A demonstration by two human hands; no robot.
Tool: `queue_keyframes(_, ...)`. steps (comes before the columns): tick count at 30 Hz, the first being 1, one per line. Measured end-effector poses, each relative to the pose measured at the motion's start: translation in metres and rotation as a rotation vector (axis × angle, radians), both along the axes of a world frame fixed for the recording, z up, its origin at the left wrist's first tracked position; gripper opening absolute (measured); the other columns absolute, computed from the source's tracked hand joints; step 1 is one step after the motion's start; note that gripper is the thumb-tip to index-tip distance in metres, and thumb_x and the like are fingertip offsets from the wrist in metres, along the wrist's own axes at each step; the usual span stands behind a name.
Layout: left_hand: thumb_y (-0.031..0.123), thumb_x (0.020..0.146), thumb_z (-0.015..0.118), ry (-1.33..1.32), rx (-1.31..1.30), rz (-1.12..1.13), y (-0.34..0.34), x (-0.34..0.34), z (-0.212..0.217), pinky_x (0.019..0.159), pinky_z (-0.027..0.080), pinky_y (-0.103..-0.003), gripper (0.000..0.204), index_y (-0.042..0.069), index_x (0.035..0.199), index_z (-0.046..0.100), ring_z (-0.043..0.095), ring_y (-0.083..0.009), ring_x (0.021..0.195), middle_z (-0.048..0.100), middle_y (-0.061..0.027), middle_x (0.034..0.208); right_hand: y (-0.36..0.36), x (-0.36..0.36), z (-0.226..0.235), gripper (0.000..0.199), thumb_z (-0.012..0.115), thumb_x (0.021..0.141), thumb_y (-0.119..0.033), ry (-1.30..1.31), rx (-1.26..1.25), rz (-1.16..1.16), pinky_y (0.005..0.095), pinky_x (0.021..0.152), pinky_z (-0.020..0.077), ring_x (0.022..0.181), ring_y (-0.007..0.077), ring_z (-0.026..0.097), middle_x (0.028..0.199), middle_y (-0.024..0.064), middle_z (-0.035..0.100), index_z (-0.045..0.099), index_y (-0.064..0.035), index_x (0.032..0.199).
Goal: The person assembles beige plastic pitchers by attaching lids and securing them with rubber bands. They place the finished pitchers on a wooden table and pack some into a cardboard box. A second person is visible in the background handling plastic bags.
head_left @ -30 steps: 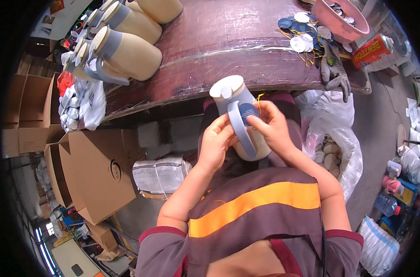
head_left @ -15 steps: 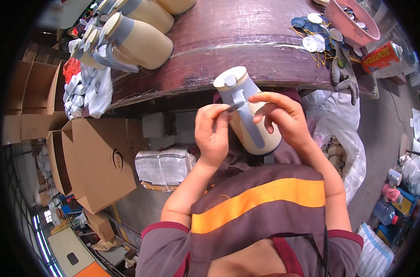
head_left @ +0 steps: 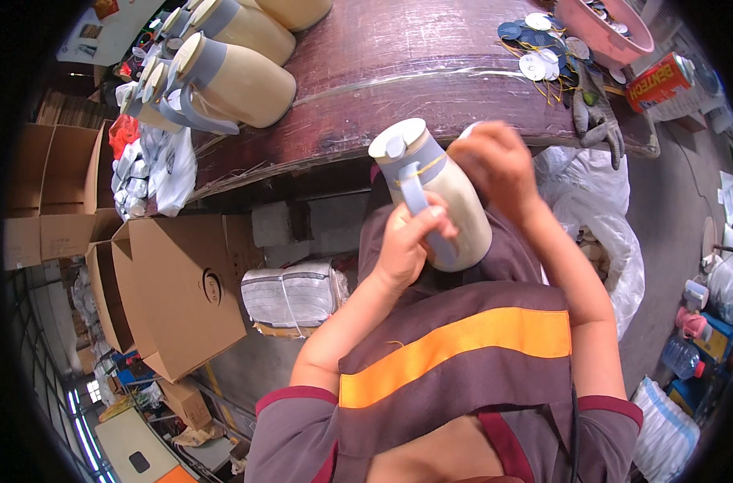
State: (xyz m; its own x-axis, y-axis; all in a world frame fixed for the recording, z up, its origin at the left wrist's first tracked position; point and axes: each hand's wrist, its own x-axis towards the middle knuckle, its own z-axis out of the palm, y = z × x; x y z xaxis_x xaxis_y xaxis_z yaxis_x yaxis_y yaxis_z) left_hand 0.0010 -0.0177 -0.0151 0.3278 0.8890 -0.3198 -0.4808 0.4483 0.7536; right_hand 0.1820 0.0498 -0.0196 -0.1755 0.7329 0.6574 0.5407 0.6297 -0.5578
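A cream insulated jug (head_left: pixel 465 211) with a grey collar and grey handle leans tilted over my lap, its lid toward the table. My left hand (head_left: pixel 410 240) is closed round the lower part of the handle. A thin yellow cord (head_left: pixel 425 170) loops round the top of the handle and runs toward my right hand (head_left: pixel 495 165). That hand is blurred, its fingers curled beside the jug's upper right side. At its fingertips shows a small white tag (head_left: pixel 468 129), partly hidden by the fingers.
Several similar jugs (head_left: pixel 249 84) stand at the table's (head_left: pixel 398 72) far left. Round tags (head_left: pixel 535 44) with yellow cords lie at the right, beside a pink basin (head_left: pixel 616 36), a grey glove (head_left: pixel 596 113) and a red can (head_left: pixel 660 83). Cardboard boxes (head_left: pixel 173 290) stand left.
My left hand has moved from pinching a dark piece by the handle's top down to gripping the handle. My right hand has lifted away, up and right. The yellow cord now shows round the handle.
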Motion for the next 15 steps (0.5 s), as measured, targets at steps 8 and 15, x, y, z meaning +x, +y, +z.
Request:
queue_keyframes(8,0.016,0.09,0.061,0.181,-0.058,0.174,0.006,-0.031,0.012,0.044,0.038,-0.023,0.023,0.003,0.107,0.055,0.039,-0.0052,0.044,0.044,0.0028,0.059,-0.041,0.006,-0.034,0.015,0.071,0.074,-0.007,-0.122,0.008,0.064,0.0372,0.072,0.0486,0.083,0.0281,0.06,0.088,0.0072,0.061,0.064,-0.0092,0.088)
queue_keyframes(15,0.013,0.09,0.06,0.312,0.262,0.409,0.004,-0.08,0.085,0.041,0.036,-0.022,0.025,-0.001,0.11,0.058,0.036,-0.0043,0.04,0.041,0.0045,0.054,-0.052,-0.005,0.003,0.024,0.066,0.082,-0.008,0.008,-0.298,-0.032,0.0357,0.089,0.0465,0.104,0.0311,0.059,0.113,0.0146,0.059,0.063,-0.0043,0.106)
